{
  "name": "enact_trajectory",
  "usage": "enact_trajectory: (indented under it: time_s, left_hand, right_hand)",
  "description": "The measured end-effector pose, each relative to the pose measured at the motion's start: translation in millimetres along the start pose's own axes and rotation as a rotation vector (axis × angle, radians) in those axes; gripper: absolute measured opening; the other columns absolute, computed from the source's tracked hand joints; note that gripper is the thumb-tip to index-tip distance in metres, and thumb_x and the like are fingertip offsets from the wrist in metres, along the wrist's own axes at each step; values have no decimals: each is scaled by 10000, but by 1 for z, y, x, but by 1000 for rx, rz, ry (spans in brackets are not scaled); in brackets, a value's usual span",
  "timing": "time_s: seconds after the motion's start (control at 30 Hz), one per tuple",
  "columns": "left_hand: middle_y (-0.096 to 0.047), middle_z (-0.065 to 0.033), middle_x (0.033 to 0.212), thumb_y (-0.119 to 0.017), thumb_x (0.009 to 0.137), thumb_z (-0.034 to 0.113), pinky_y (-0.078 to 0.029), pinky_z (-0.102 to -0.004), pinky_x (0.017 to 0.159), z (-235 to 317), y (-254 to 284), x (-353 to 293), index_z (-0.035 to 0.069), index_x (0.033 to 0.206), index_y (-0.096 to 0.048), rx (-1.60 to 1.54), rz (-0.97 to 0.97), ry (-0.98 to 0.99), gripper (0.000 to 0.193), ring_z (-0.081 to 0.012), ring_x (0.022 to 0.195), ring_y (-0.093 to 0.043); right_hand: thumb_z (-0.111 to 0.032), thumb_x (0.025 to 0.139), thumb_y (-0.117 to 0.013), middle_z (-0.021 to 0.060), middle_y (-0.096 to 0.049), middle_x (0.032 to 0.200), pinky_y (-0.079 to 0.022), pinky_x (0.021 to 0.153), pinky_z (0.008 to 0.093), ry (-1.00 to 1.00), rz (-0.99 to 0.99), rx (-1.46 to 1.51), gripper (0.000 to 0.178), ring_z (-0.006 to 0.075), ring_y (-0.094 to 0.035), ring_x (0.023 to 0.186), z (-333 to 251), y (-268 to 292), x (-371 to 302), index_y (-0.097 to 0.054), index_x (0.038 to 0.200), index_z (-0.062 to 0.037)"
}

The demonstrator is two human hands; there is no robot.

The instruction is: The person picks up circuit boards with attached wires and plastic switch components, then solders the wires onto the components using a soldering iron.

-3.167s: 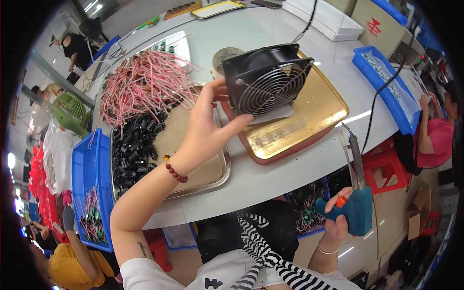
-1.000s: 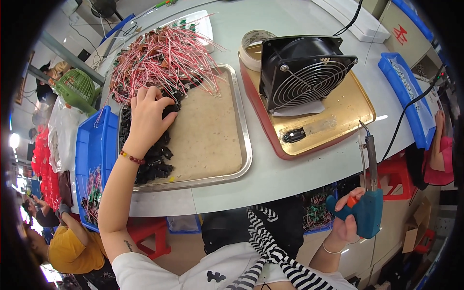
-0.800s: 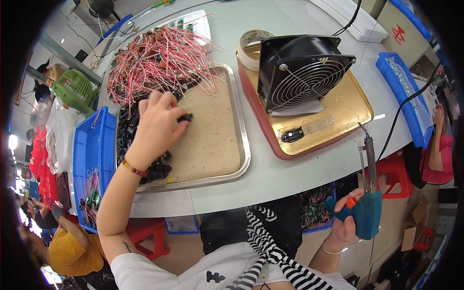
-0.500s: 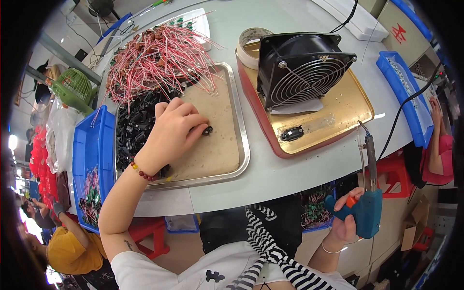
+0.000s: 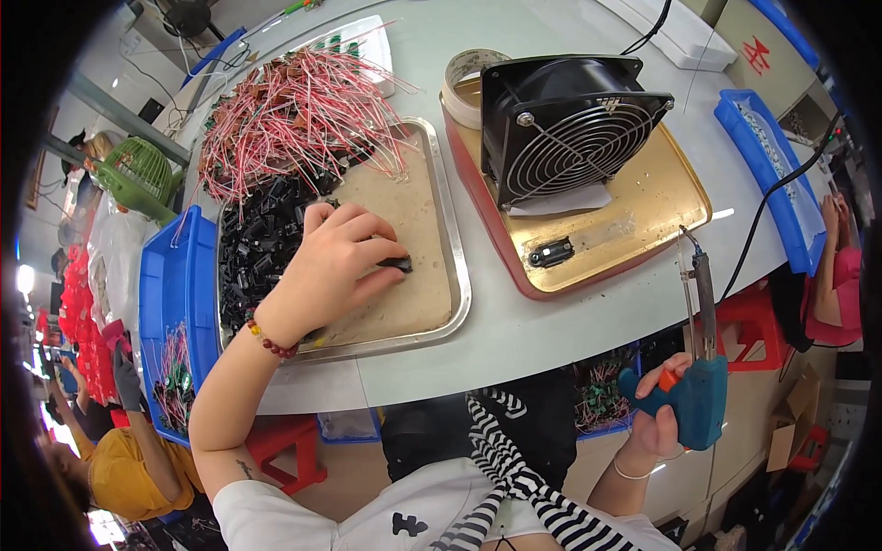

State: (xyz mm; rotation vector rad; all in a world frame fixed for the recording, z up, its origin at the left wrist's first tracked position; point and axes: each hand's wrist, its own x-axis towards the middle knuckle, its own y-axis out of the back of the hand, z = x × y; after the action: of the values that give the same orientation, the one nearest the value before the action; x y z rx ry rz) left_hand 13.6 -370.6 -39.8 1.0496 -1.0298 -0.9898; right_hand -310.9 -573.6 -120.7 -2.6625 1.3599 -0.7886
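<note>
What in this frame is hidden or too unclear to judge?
Head view:
- Black part under the left hand: fingers cover most of it; shape unclear.
- Soldering gun in the right hand: tip too thin to see.
- Blue bin: contents too small.
- Tape roll: fan hides half.

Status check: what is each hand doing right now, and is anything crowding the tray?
Left hand pinching a small black part on the metal tray. Right hand gripping a teal soldering gun, off the table. Black parts pile beside the hand.
</note>
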Motion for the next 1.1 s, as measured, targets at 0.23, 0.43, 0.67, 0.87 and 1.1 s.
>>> enact_trajectory:
  time_s: [0.23,0.43,0.67,0.87,1.1]
  left_hand:
    - [-613,-36,855,-677,742,146,-354,-340,791,15,-12,-7,82,865,-657,-12,8,30,140,-193,810,-541]
    - [-629,-140,1052,-522,873,160,-401,-364,917,58,18,-16,9,1101,-596,-1000,-60,186,283,-262,1005,-578]
    - [-457,-250,1286,-452,914,477,-412,-355,954,140,60,9,-121,1291,-350,-2388,-669,-382,714,-292,1165,-507]
    - [-464,-259,1253,-486,880,522,-403,-422,959,138,61,10,-120,1259,-368,-2455,-689,-241,755,-320,1147,-511]
    - [-514,-186,1115,-472,868,561,-385,-383,920,141,55,16,-84,1174,-431,-2321,-610,-399,715,-282,1057,-515]
  right_hand:
    - [-172,694,-607,195,-461,1034,-405,531,238,-1,16,11,501,195,-529,585,5,5,0,-468,1110,71]
    - [-188,703,-605,191,-445,1037,-408,551,237,3,6,-22,506,193,-526,600,5,1,2,-466,1116,69]
    - [-189,698,-603,181,-426,1033,-412,595,238,0,2,12,511,177,-513,616,1,-8,3,-469,1118,70]
    - [-175,698,-605,181,-430,1032,-418,583,243,-72,-1,55,507,181,-525,629,-5,-9,-3,-449,1114,69]
    - [-182,700,-618,175,-431,1033,-420,591,243,-81,-2,62,512,180,-530,638,-6,-7,-2,-435,1111,62]
